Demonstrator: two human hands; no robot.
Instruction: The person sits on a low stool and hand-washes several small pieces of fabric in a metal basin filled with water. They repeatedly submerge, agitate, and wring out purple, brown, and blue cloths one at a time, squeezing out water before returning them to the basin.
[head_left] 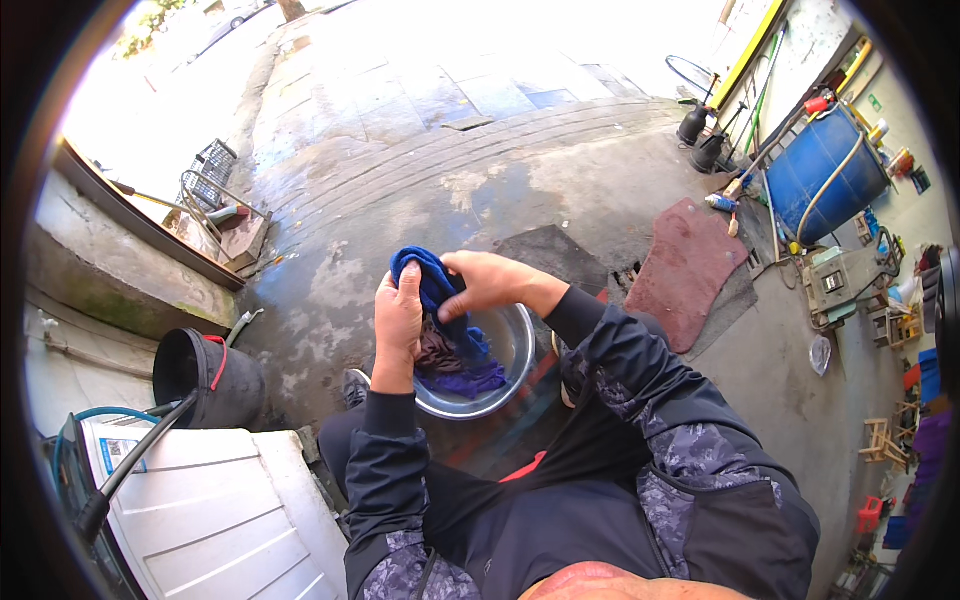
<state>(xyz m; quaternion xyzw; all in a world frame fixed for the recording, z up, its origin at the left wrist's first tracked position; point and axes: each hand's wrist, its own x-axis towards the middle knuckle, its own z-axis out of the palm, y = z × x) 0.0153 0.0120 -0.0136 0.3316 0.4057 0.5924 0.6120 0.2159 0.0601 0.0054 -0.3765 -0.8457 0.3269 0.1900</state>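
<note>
Over a round metal basin I hold up a bunched blue cloth. My left hand is closed on its left side, with the thumb laid along the fabric. My right hand grips the same cloth from the right, fingers curled round its edge. The cloth's lower part hangs down into the basin. In there lie a purple cloth and a dark brownish cloth, partly hidden by the blue one and my left hand.
A black bucket with a red handle and a white ridged panel stand at the left. To the right lie a reddish mat, a blue barrel and a grey metal machine. A crate sits far left.
</note>
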